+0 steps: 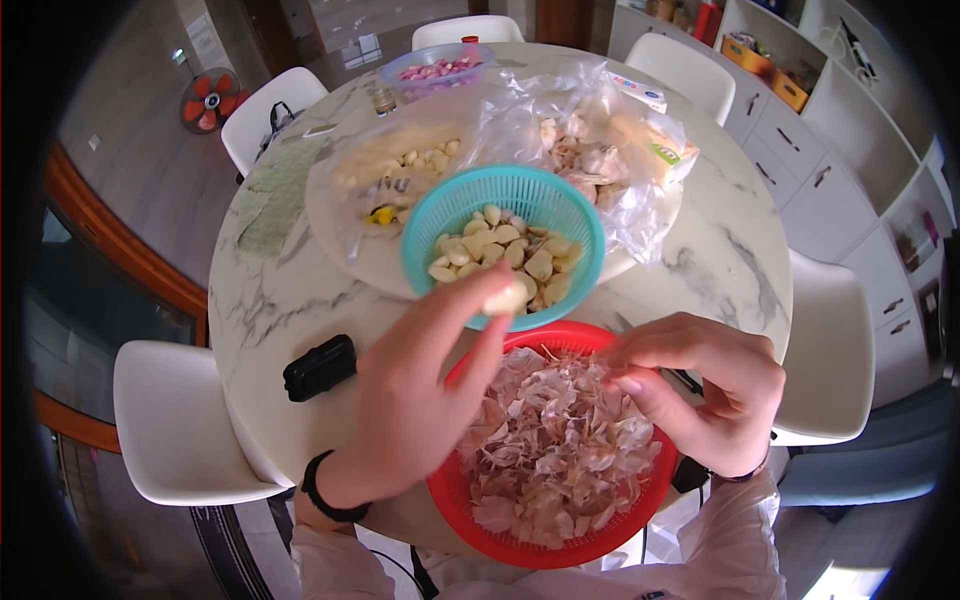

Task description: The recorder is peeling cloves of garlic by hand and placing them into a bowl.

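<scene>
A: Left hand status?
B: The left hand grips a pale garlic clove between thumb and fingers, over the near rim of the turquoise basket, which holds further peeled cloves.
A: Right hand?
B: The right hand has thumb and forefinger drawn together above the far right rim of the red basket; cannot tell whether anything is pinched.
A: Contents, surroundings?
B: Papery skins fill the red basket, nearest the person. Black case to the left; bagged garlic bulbs far right.
</scene>
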The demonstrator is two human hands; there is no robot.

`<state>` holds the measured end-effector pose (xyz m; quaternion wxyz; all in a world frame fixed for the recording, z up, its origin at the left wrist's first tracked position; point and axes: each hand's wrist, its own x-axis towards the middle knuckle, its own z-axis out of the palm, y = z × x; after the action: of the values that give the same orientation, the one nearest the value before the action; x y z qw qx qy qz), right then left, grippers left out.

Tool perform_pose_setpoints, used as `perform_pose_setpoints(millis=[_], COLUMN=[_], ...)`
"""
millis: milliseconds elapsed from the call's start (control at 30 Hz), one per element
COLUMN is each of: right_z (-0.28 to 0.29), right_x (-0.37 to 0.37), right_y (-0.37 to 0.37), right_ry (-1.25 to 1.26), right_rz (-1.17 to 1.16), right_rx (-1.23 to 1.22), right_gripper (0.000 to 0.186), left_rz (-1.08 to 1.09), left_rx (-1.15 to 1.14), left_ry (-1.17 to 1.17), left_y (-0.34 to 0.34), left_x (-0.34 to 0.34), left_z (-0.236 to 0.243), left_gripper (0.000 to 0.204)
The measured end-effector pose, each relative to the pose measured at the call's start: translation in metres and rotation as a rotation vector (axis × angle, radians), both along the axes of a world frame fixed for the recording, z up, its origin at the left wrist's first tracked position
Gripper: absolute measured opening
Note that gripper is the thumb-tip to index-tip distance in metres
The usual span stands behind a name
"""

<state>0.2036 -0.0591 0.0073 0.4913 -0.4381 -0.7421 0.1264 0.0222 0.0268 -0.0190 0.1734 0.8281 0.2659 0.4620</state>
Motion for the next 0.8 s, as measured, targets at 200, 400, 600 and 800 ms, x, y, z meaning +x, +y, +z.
perform_pose_setpoints(millis=[200,400,600,800], right_z=[0.002,0.002,-0.007,-0.027], right_x=[-0.003,0.013,0.011,0.035], right_y=[0.001,0.003,0.022,0.104], right_ry=[-0.16,-0.345,-0.31,-0.189], right_rz=[-0.058,-0.074,-0.031,-0.031], right_rx=[-0.123,-0.331,-0.344,-0.447], right_gripper=[0.019,0.006,0.006,0.017], left_rz=[0.104,-0.069,-0.032,0.042], left_rx=[0.045,-0.148,-0.191,-0.166], left_ry=[0.134,0.217,0.181,0.157], left_y=[0.031,0.017,0.057,0.061], left_x=[-0.003,-0.013,-0.025,-0.037], left_z=[-0.016,0.008,-0.012,-0.006], left_gripper=[0.019,0.017,0.012,0.014])
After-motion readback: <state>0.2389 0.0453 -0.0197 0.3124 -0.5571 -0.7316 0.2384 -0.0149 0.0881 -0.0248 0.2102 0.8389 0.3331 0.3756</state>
